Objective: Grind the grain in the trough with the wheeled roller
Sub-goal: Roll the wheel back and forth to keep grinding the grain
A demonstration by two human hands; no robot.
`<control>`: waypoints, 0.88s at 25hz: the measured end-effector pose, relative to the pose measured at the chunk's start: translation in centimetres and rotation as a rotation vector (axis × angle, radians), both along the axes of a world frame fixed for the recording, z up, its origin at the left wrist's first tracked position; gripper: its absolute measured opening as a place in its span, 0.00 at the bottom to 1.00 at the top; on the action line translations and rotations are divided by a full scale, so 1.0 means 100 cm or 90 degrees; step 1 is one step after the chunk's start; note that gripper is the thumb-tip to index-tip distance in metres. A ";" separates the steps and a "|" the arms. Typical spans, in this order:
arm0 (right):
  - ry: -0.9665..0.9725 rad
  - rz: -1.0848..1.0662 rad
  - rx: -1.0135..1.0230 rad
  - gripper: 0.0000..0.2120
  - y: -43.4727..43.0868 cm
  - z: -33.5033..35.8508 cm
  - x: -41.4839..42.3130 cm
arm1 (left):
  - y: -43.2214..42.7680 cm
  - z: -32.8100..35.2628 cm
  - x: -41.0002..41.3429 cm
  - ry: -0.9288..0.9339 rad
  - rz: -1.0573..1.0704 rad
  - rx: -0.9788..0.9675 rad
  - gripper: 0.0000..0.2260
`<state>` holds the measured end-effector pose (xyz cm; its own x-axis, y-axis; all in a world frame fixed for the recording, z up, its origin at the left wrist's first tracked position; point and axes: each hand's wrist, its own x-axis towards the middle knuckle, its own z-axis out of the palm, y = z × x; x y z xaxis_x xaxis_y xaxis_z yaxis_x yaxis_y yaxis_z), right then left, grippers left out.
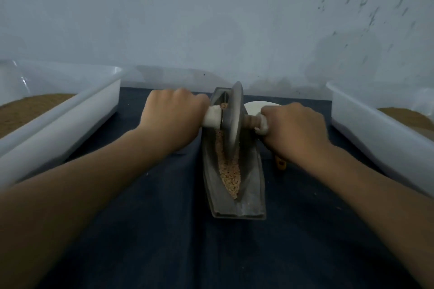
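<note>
A long grey boat-shaped trough (249, 185) lies lengthwise on the dark blue cloth in front of me. Tan grain (229, 176) fills its groove, most of it in the near half. A grey disc-shaped roller wheel (232, 122) stands upright in the groove, in the far half of the trough. My left hand (175, 115) grips the white left handle (212, 118) of its axle. The right handle is held in my right hand (294, 126), whose fingers are curled round it. Both forearms reach forward from the bottom corners.
Two white plastic tubs flank the trough, left tub (58, 112) and right tub (375, 129), each holding brown meal. A small white dish (254, 107) sits behind the wheel. A yellow-orange object (280, 162) shows under my right wrist. A pale wall rises close behind.
</note>
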<state>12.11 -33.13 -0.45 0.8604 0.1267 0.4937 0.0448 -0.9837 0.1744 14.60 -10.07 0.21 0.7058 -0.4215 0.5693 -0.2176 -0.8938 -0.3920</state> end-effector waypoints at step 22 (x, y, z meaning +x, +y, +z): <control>-0.082 0.062 -0.105 0.17 -0.003 0.011 -0.047 | 0.030 -0.007 -0.045 -0.041 -0.047 -0.022 0.18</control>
<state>7.45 -33.42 0.66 0.7714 0.2943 0.5642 0.1053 -0.9334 0.3430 10.07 -7.03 -0.50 0.6350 -0.4502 0.6277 -0.2586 -0.8896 -0.3764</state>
